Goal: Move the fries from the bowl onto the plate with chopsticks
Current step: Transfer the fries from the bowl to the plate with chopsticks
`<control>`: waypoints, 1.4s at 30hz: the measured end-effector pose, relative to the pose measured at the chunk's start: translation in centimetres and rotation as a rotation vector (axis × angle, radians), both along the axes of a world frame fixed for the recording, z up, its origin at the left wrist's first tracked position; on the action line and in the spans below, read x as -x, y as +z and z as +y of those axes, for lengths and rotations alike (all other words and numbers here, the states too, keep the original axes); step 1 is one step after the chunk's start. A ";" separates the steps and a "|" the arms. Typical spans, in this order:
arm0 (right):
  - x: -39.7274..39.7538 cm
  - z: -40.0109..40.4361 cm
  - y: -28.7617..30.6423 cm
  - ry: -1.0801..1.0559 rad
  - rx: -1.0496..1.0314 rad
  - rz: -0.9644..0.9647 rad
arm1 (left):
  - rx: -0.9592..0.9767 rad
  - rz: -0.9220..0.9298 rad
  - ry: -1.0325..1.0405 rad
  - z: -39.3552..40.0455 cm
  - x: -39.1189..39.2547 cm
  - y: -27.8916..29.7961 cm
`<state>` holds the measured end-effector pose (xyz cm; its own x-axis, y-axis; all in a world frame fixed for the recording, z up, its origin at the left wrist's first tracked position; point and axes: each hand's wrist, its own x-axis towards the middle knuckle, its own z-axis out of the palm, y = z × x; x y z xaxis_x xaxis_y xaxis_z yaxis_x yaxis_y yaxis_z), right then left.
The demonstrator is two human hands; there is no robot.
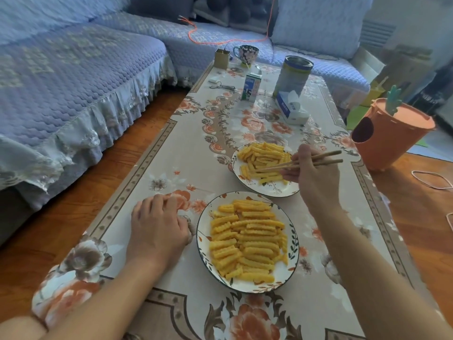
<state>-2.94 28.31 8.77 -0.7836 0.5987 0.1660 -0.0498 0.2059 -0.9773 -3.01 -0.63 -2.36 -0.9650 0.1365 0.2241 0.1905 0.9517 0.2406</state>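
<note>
Two white leaf-patterned dishes hold crinkle-cut yellow fries. The near dish (293, 244) lies in front of me, piled with fries (247, 241). The far dish (274, 191) sits behind it to the right with its own heap of fries (261, 155). My right hand (311, 170) grips a pair of wooden chopsticks (299, 163); their tips reach left into the far dish, over its fries. I cannot tell whether a fry is pinched between the tips. My left hand (157, 224) rests on the tablecloth just left of the near dish, fingers loosely bent, holding nothing.
The floral-cloth table (171, 153) carries a milk carton (251, 87), a tall tin (293, 76), a tissue pack (291, 107), keys (221, 86), a mug (245, 54) and a small box (221, 58) at the far end. An orange bin (389, 136) stands right; a blue sofa (73, 77) lies left.
</note>
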 end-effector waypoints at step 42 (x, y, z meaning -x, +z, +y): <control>-5.6 0.0 5.0 0.026 0.103 -0.034 | -0.012 -0.004 0.002 -0.2 0.1 0.2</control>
